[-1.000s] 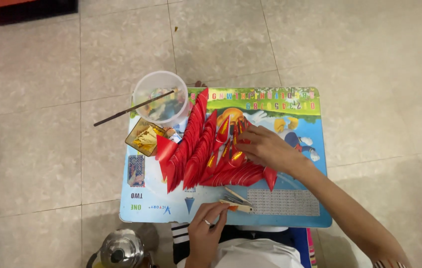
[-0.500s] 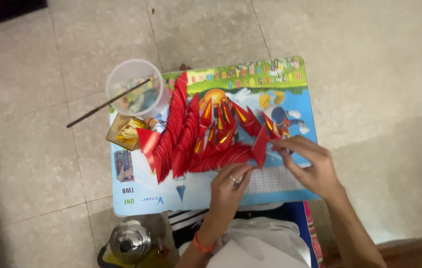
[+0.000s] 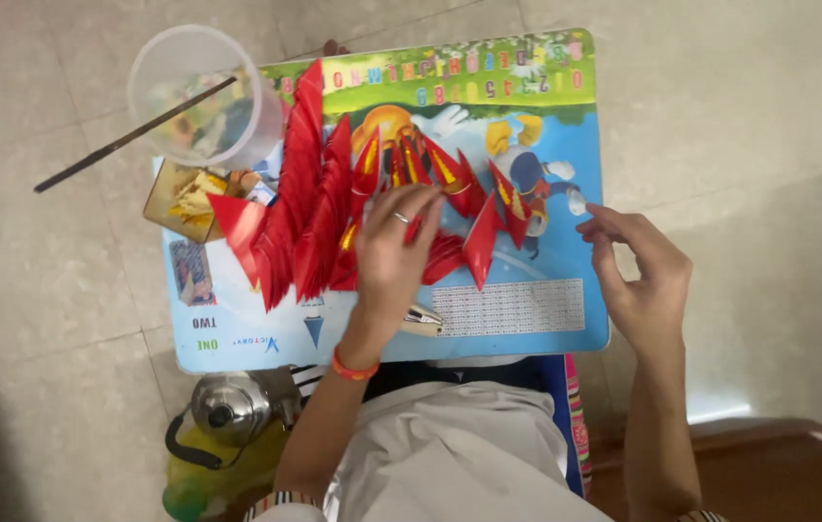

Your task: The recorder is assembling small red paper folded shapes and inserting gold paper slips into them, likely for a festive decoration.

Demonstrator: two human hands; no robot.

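Note:
A fan of red folded paper pieces (image 3: 300, 208) with yellow marks lies across a small table with a colourful cartoon picture top (image 3: 537, 145). My left hand (image 3: 390, 253), with a ring and an orange wristband, rests palm down on the middle of the red pieces, fingers spread over them. My right hand (image 3: 635, 273) hovers over the table's right edge with its fingers apart and nothing in it, a little right of the outermost red piece (image 3: 481, 244). A small stapler (image 3: 423, 321) lies on the table just by my left wrist.
A clear plastic cup (image 3: 200, 95) with a dark stick (image 3: 131, 138) laid across it stands at the table's far left corner. A small clear box of yellow bits (image 3: 182, 198) sits beside it. A metal kettle (image 3: 232, 406) stands on the tiled floor near my left knee.
My left hand left the stapler at the table's near edge and moved up onto the red pieces. My right hand drew away from them to the right. The view has come closer.

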